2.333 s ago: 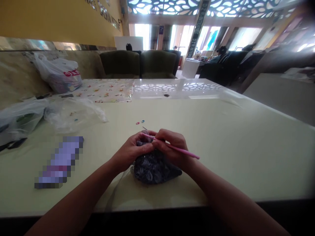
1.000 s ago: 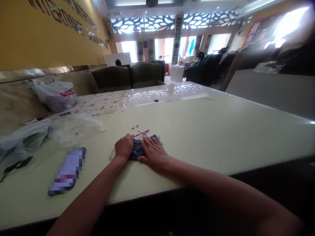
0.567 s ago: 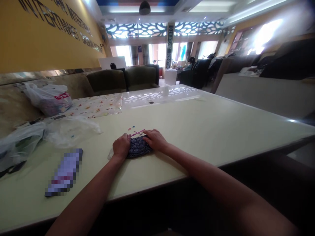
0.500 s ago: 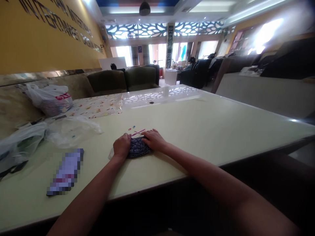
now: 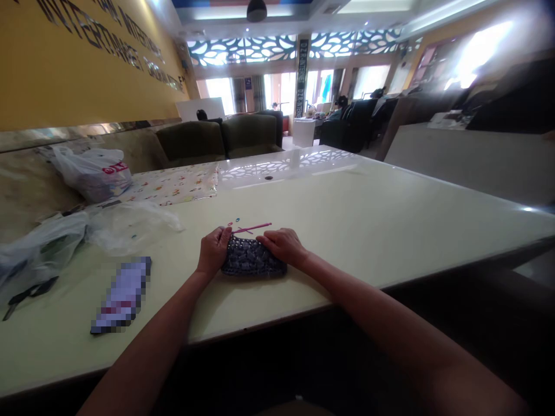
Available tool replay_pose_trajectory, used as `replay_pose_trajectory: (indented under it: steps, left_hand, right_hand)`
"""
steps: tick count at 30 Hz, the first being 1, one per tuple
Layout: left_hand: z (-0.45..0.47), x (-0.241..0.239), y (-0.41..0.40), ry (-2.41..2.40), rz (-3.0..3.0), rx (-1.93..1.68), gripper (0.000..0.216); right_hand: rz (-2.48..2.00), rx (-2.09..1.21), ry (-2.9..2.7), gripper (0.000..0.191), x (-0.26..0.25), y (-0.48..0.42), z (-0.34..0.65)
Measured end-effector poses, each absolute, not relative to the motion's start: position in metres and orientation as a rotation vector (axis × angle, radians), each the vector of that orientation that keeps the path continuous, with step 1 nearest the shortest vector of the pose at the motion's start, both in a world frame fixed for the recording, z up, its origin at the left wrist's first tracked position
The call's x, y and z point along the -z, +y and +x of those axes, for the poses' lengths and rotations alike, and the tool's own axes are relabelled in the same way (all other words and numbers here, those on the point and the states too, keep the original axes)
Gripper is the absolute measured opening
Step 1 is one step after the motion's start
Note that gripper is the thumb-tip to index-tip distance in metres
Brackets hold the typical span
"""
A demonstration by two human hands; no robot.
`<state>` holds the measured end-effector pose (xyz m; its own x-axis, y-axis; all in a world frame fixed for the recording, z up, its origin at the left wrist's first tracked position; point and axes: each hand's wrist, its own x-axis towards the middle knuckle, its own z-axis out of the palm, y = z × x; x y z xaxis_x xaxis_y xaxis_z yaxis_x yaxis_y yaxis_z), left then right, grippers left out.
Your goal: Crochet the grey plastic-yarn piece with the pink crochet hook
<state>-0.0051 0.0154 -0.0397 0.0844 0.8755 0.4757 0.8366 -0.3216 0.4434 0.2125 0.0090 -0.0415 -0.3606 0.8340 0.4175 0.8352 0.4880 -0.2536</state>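
A dark blue-grey crocheted piece (image 5: pixel 254 257) is stretched between my two hands above the pale table. My left hand (image 5: pixel 214 251) is closed on its left edge, thumb on top. On the upper right corner, my right hand (image 5: pixel 284 245) is closed with the fingers curled over the edge. A pink crochet hook (image 5: pixel 255 227) extends from my left fingertips to the right, above the piece's top edge; its right end is free of my right hand. Close to it lies a thin pink stick (image 5: pixel 245 231). Just beyond are two small rings, one reddish (image 5: pixel 230 223), one blue (image 5: pixel 237 219).
On the left side of the table (image 5: pixel 368 231) are a blurred-out purple object (image 5: pixel 124 294), a crumpled clear bag (image 5: pixel 134 225), another plastic bag (image 5: pixel 43 242) and keys (image 5: pixel 28 296). Farther back stand a full white carrier bag (image 5: pixel 97 173) and a patterned sheet (image 5: pixel 173 184).
My right hand has moved right, away from the hook, and now grips the piece's right side. More of the crocheted piece shows, spread wider. The view has shifted slightly.
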Motion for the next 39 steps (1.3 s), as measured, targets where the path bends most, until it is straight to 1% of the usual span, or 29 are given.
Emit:
replay_pose_trajectory:
  steps: [5, 11, 13, 17, 18, 19, 20, 22, 23, 24, 27, 30, 32, 34, 35, 38, 39]
  left_hand:
    - [-0.002, 0.044, 0.012, 1.880, 2.377, -0.947, 0.039]
    - [0.010, 0.052, 0.009, 1.983, 2.480, -0.694, 0.037]
    - [0.012, 0.054, 0.007, 2.005, 2.489, -0.655, 0.037]
    - [0.014, 0.056, 0.003, 2.044, 2.473, -0.651, 0.038]
    - [0.014, 0.056, 0.002, 2.045, 2.469, -0.659, 0.038]
    - [0.014, 0.057, 0.002, 2.042, 2.466, -0.671, 0.038]
    - [0.014, 0.057, 0.001, 2.034, 2.463, -0.687, 0.038]
    - [0.014, 0.058, 0.001, 2.011, 2.453, -0.734, 0.037]
    - [0.014, 0.058, 0.002, 2.000, 2.442, -0.767, 0.036]
    - [0.013, 0.058, 0.002, 1.988, 2.426, -0.806, 0.035]
    - [0.010, 0.056, 0.004, 1.946, 2.350, -0.966, 0.034]
    - [0.005, 0.049, 0.004, 1.867, 2.255, -1.165, 0.035]
    - [0.002, 0.041, 0.002, 1.794, 2.193, -1.299, 0.035]
    - [0.000, 0.030, -0.001, 1.710, 2.137, -1.412, 0.035]
    - [0.000, 0.024, -0.003, 1.659, 2.117, -1.447, 0.034]
    - [0.002, 0.007, -0.007, 1.477, 2.101, -1.440, 0.033]
    - [0.003, 0.002, -0.007, 1.416, 2.103, -1.410, 0.033]
  right_hand:
    - [-1.379, 0.053, -2.306, 0.048, 0.048, -0.003, 0.234]
    - [-1.439, 0.092, -2.348, 0.046, 0.051, -0.010, 0.243]
    - [-1.453, 0.095, -2.357, 0.043, 0.049, -0.011, 0.241]
    - [-1.443, 0.130, -2.342, 0.030, 0.041, -0.021, 0.225]
    - [-1.413, 0.141, -2.349, 0.030, 0.042, -0.026, 0.220]
    - [-1.368, 0.138, -2.372, 0.034, 0.044, -0.031, 0.216]
    - [-1.316, 0.116, -2.409, 0.041, 0.047, -0.036, 0.212]
    - [-1.236, -0.013, -2.496, 0.059, 0.055, -0.043, 0.210]
    - [-1.217, -0.098, -2.522, 0.065, 0.058, -0.044, 0.211]
    - [-1.203, -0.178, -2.523, 0.065, 0.059, -0.044, 0.214]
    - [-1.141, -0.325, -2.330, 0.047, 0.052, -0.035, 0.231]
    - [-1.228, -0.315, -2.000, 0.034, 0.038, -0.019, 0.247]
    - [-1.261, -0.324, -1.935, 0.030, 0.033, -0.010, 0.251]
    - [-1.226, -0.365, -1.953, 0.030, 0.029, -0.002, 0.248]
    - [-1.193, -0.382, -1.973, 0.034, 0.028, 0.000, 0.244]
    - [-1.001, -0.525, -2.026, 0.056, 0.016, 0.003, 0.227]
    - [-0.902, -0.632, -2.024, 0.055, 0.010, 0.002, 0.220]
